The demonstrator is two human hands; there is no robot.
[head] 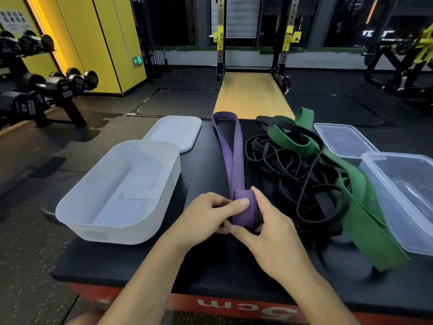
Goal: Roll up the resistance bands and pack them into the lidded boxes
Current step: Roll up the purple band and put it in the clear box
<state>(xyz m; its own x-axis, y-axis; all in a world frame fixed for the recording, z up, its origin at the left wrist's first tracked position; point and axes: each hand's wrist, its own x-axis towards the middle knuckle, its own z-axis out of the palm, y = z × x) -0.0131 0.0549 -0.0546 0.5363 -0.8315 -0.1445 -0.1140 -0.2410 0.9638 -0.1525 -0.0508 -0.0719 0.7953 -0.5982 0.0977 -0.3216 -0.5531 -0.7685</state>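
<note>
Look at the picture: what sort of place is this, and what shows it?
Very likely a gym: dumbbells on a rack at left, a squat rack ahead, and a weight machine at right.

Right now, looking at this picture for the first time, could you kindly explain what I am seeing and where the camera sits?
There is no machine here. One camera is worn on a person's head and looks forward and down, so the two bare arms are the wearer's own. The left hand and right hand together grip the rolled near end of a purple band, whose rest lies stretched away across the black padded surface. To the left stands an open frosted box, with its lid behind it. To the right lie tangled black bands, a green band, and a clear box with its clear lid.
</note>
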